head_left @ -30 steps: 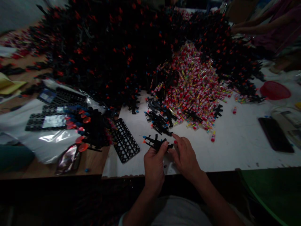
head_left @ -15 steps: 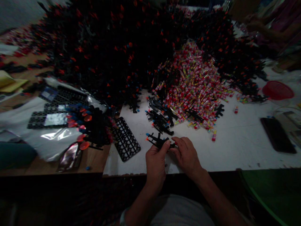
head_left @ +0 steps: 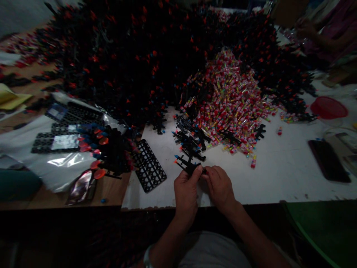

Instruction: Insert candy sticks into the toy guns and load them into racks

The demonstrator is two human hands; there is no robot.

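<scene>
My left hand (head_left: 185,190) grips a small black toy gun (head_left: 186,164) with a blue and orange tip pointing left, just above the near edge of the white table (head_left: 279,175). My right hand (head_left: 220,186) is closed at the gun's rear end, fingertips pinched against it. Several more black toy guns (head_left: 189,143) lie just beyond my hands. Behind them is a heap of small red and yellow candy tubes (head_left: 231,100).
A huge mound of black toy guns (head_left: 134,56) fills the back of the table. A black grid tray (head_left: 149,165) lies left of my hands, beside plastic bags (head_left: 55,149) and orange discs. A dark phone (head_left: 329,160) and red bowl (head_left: 328,108) sit right. Another person's arm (head_left: 320,37) is far right.
Both hands stayed at the table's near edge. My right fingers drew in from an outstretched reach to a pinch at the gun's rear; the gun shifted slightly right.
</scene>
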